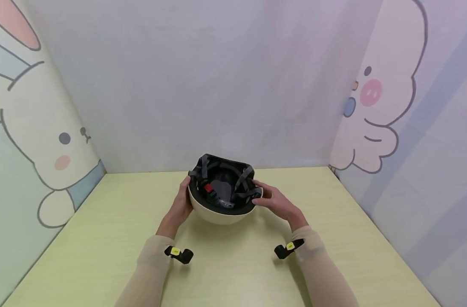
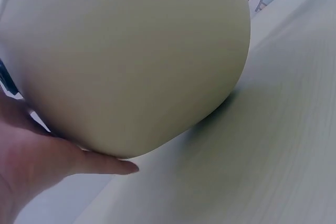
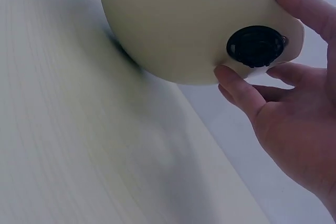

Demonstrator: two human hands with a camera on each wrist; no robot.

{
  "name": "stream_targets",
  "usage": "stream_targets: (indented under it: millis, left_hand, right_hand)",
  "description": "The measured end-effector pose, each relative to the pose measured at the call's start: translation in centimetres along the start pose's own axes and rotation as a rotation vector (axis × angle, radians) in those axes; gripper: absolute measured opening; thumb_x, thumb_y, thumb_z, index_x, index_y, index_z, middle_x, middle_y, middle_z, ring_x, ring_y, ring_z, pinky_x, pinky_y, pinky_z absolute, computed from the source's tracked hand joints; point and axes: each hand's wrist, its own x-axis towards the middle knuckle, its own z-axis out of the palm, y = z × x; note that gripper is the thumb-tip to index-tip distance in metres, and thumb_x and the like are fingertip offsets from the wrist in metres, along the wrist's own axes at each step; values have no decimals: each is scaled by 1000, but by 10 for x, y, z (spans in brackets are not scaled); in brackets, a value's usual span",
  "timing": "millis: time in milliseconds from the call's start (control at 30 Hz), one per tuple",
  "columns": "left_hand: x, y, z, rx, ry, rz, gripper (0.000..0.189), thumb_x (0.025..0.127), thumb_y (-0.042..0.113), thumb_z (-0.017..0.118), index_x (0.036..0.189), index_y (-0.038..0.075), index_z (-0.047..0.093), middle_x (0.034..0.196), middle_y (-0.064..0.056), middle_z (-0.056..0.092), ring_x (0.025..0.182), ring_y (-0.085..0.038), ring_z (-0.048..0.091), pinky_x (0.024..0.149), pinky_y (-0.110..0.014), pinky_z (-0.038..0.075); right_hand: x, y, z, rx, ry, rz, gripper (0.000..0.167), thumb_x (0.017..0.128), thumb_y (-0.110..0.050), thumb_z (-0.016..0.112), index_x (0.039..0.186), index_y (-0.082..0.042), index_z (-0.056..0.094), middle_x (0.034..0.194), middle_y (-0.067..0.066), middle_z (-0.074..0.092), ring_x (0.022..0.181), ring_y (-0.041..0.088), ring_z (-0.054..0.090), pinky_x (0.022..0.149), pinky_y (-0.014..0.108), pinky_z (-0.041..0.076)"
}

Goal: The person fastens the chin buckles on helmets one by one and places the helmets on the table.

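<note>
A cream helmet (image 1: 218,217) is upside down between both hands, its opening tilted toward me in the head view. Black padding, dark straps and a red buckle piece (image 1: 208,188) show inside it. My left hand (image 1: 181,207) grips the helmet's left side; in the left wrist view one finger (image 2: 107,163) lies along the shell. With thumb and fingers, my right hand (image 1: 276,202) holds the right rim. The right wrist view shows a round black fitting (image 3: 255,46) on the shell beside those fingers. A dark shadow lies under the shell; whether it touches the table cannot be told.
The pale yellow-green table (image 1: 103,247) extends around the helmet. A plain pale wall (image 1: 203,85) stands behind it, and side walls with cartoon animals (image 1: 390,85) flank it. Each sleeve carries a black wrist camera (image 1: 180,254).
</note>
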Motion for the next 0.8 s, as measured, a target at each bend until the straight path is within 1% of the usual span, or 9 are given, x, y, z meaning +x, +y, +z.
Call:
stream_targets:
  millis: [67, 200, 300, 400, 467, 533, 667, 733, 800]
  left_hand:
    - [1, 0, 0, 16, 14, -14, 74, 102, 60, 29, 162, 21, 12, 164, -8, 9, 147, -28, 13, 116, -57, 15]
    - [1, 2, 4, 90, 114, -47, 73, 101, 60, 30, 161, 20, 18, 162, -9, 15, 143, -30, 20, 108, -67, 24]
    - [0, 2, 8, 137, 170, -54, 72, 101, 59, 31, 160, 19, 22, 161, -9, 16, 143, -31, 19, 104, -72, 24]
    - [1, 2, 13, 178, 191, -34, 70, 102, 58, 30, 160, 20, 22, 162, -8, 15, 143, -30, 17, 103, -75, 23]
    - [1, 2, 15, 216, 189, 2, 70, 103, 58, 29, 161, 21, 19, 164, -6, 13, 146, -28, 14, 107, -71, 20]
    - [2, 2, 17, 263, 197, 54, 68, 105, 56, 28, 162, 22, 15, 165, -3, 10, 149, -23, 10, 115, -62, 16]
    - [1, 1, 17, 358, 223, 181, 61, 109, 46, 29, 162, 23, 14, 166, 2, 10, 151, -14, 6, 121, -41, 7]
    - [-1, 2, 16, 359, 215, 228, 56, 110, 40, 32, 161, 22, 20, 165, 2, 16, 151, -14, 11, 121, -41, 10]
    - [-2, 2, 15, 349, 172, 270, 53, 110, 33, 34, 160, 19, 24, 164, -1, 20, 150, -16, 14, 121, -43, 12]
  right_hand:
    - [0, 3, -1, 63, -3, -2, 79, 95, -20, 70, 160, -13, 25, 162, 15, 23, 143, 29, 33, 106, 37, 41]
    - [0, 7, -3, 113, 6, -25, 68, 97, -16, 64, 156, -6, 32, 157, 21, 29, 135, 27, 41, 102, 32, 43]
    - [0, 9, -3, 138, 21, -33, 61, 98, -12, 62, 152, -1, 36, 145, 21, 39, 121, 24, 49, 99, 33, 45]
    - [-1, 9, -2, 158, 43, -31, 58, 98, -9, 61, 150, 2, 36, 129, 17, 46, 108, 20, 52, 96, 36, 46]
    - [-1, 9, -2, 174, 58, -29, 58, 98, -8, 60, 150, 3, 36, 124, 14, 47, 105, 18, 53, 96, 37, 46]
    - [-1, 9, -1, 189, 64, -31, 58, 98, -6, 60, 150, 3, 36, 122, 13, 48, 103, 18, 53, 96, 38, 45]
    - [0, 11, 0, 216, 54, -42, 57, 98, -1, 59, 149, 5, 35, 128, 14, 48, 105, 18, 55, 95, 35, 46]
    - [0, 12, 0, 225, 46, -49, 56, 98, 1, 58, 149, 7, 35, 132, 16, 47, 107, 17, 55, 94, 32, 47]
    - [0, 13, -1, 236, 39, -55, 56, 98, 3, 57, 148, 8, 34, 136, 18, 44, 108, 17, 56, 93, 29, 48]
